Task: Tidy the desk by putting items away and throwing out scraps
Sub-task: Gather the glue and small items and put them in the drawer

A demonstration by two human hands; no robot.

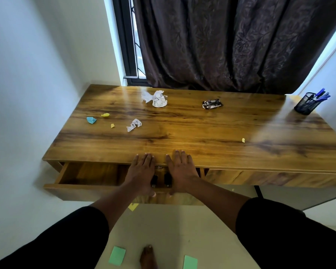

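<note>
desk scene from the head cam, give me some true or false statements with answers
1. The drawer is open. True.
2. The left hand grips a crumpled paper. False: both the left hand and the right hand lie flat with fingers on the desk edge.
3. The pen holder stands at the desk's far right corner. True.
4. The black wrapper lies in the drawer. False: it lies on the desktop.
5. Green notes lie on the floor. True.

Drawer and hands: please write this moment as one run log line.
drawer: open | left hand: flat on drawer | right hand: flat on drawer | paper scraps: on desk
</note>
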